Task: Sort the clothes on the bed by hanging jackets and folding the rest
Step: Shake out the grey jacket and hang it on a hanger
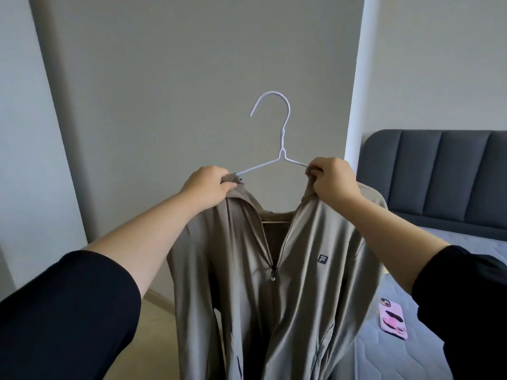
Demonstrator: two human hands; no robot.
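Here, holding a taupe zip-up jacket [288, 270] aloft on a white wire hanger [282, 144] against the grey wall [192, 78]. Pinching one collar edge with the left grip [208, 185], clutching the other, plus hanger wire, in the right grip [333, 179]. Lower right, on the bed [397, 360], a pink phone [393, 319].

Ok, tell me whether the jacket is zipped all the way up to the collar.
No, the jacket gapes open from the collar down to the zipper pull, which sits well below it.

Both arms wear loose black sleeves [68, 311] (seemingly one dark top), forearms bare.
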